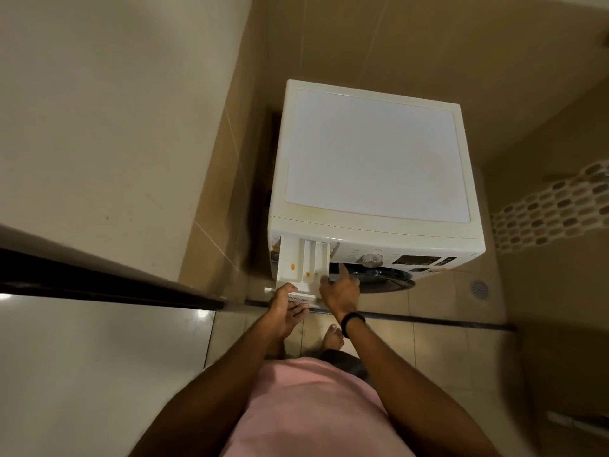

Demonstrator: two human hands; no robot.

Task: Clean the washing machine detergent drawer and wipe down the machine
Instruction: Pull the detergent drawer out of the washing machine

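Plainly, the drawer is out with both grips at it

The white detergent drawer (298,262) is pulled out of the washing machine (375,153) at its upper front left corner. Its long compartments show two small orange marks; what else lies in them I cannot tell. The machine stands on a beige tiled floor (445,351) in a corner of tan tiled walls, with a floor drain (479,288) to its right. In front of the machine, the left grip (285,308) clasps the drawer's front panel, thumb on top and fingers beneath. The right grip (341,293), with a black band (353,320) at the wrist, touches the drawer's right front corner, forefinger stretched toward the dark door (389,278). Whether it grasps I cannot tell.
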